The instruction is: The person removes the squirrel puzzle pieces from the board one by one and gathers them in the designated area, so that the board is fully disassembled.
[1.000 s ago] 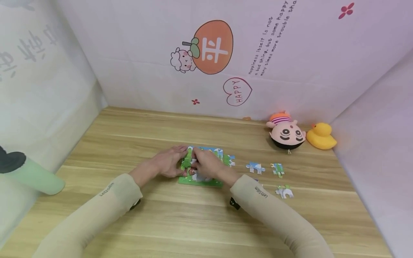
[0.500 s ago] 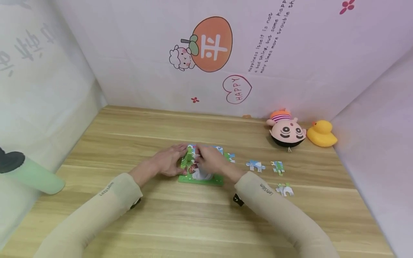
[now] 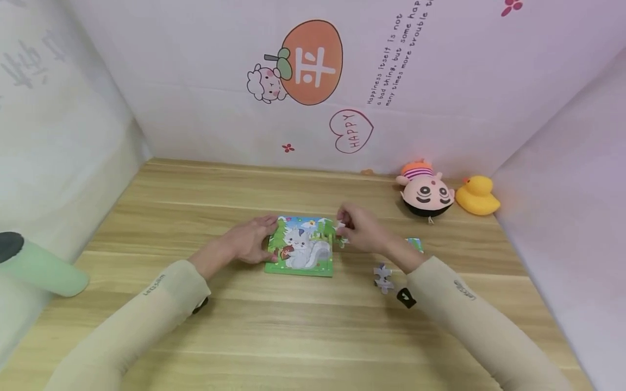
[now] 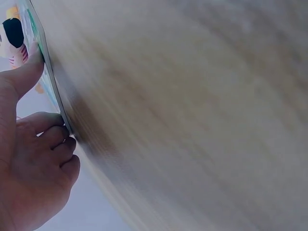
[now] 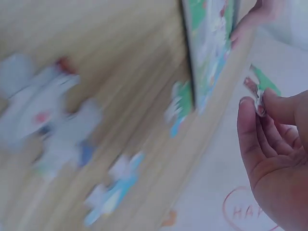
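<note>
A jigsaw puzzle board (image 3: 299, 271) with a green border and a squirrel picture lies mid-table. My left hand (image 3: 251, 239) rests along its left side; in the left wrist view the thumb (image 4: 31, 70) lies over the board's edge and the other fingers bend against it. Just right of the board, my right hand (image 3: 364, 231) pinches a small puzzle piece (image 5: 260, 94) between thumb and fingertip, raised off the table. Another puzzle piece (image 5: 180, 103) lies beside the board's right edge. Loose pieces (image 3: 383, 278) lie near my right wrist, partly hidden by the forearm.
A plush doll (image 3: 425, 190) and a yellow rubber duck (image 3: 478, 195) sit at the back right by the wall. At the left edge stands a green bottle (image 3: 46, 266) with a dark cap. Printed cloth walls surround the wooden table (image 3: 274, 336).
My right hand has moved right, off the board, and now pinches a piece beside it. More of the squirrel picture shows. My left hand has stayed at the board's left side.
</note>
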Available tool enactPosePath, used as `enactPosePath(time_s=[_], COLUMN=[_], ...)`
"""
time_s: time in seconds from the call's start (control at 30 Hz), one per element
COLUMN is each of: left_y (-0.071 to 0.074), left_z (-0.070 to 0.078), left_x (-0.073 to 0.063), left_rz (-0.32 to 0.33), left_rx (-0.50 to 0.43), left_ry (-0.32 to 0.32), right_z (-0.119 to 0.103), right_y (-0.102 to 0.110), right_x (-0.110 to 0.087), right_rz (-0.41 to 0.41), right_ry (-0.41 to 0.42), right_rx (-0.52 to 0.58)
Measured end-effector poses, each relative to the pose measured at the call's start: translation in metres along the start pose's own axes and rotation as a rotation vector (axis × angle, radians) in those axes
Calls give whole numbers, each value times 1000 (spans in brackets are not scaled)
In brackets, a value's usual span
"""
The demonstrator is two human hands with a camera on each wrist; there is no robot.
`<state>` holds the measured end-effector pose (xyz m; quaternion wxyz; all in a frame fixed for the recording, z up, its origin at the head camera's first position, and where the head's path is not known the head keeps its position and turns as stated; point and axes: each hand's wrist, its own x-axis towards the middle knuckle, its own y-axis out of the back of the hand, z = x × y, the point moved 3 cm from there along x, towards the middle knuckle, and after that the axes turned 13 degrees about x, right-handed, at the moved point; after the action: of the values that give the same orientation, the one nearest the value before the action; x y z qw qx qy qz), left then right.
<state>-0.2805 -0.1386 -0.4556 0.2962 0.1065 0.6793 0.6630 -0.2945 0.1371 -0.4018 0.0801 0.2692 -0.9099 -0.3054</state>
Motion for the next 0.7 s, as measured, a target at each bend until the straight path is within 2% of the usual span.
enactPosePath(time_s=[0.13, 0.33, 0.7], left_y=[1, 3, 1], left_z=[-2, -2, 0], left_x=[0, -1, 0], left_rz=[-4, -4, -3], left_rx=[7, 19, 14], left_ry=[3, -4, -6], right_z=[13, 29, 44], right_y=[6, 0, -14], right_x=[-15, -31, -30], right_rz=[-32, -149, -218], right_ry=[-21, -80, -64], right_rx=[-34, -78, -99])
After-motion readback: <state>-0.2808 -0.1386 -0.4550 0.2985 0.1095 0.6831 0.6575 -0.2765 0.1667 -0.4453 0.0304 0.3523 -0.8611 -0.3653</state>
